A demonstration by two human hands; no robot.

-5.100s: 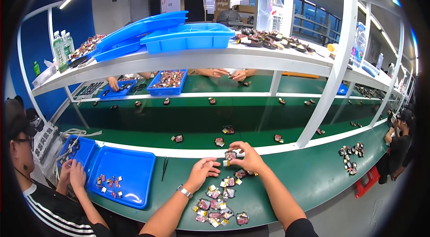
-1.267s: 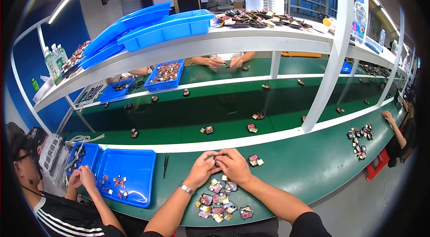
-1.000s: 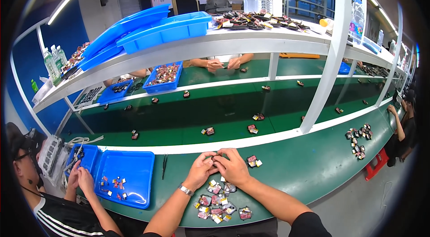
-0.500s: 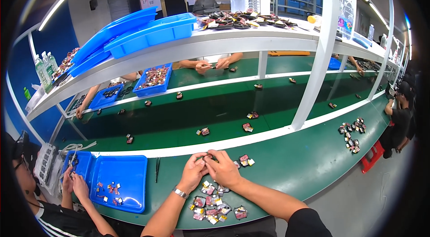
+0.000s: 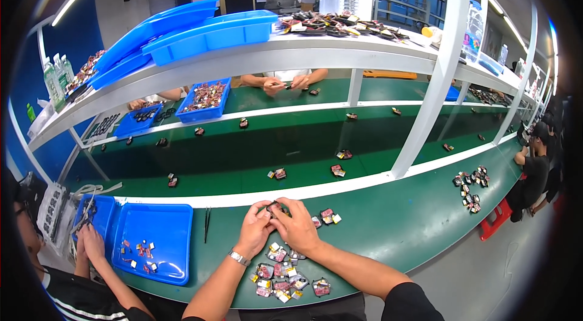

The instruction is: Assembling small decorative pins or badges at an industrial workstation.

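A: What's in hand?
B: Small dark part (image 5: 274, 208), pinched between left hand (image 5: 255, 231) and right hand (image 5: 299, 227), both closed round it w/ fingertips, just above the bench edge.
A: Handling?
B: Prob. light, stiff, maybe fragile; grip by its edges. Pile of like parts (image 5: 282, 272) lies just below the wrists; tweezers (image 5: 206, 224) left of the left hand.

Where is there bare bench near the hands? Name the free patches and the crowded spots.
Free: the green bench right of the right hand, up to the far cluster of parts; also the strip between tweezers and left hand. Crowded: the pile of small parts below both hands, and the blue tray.
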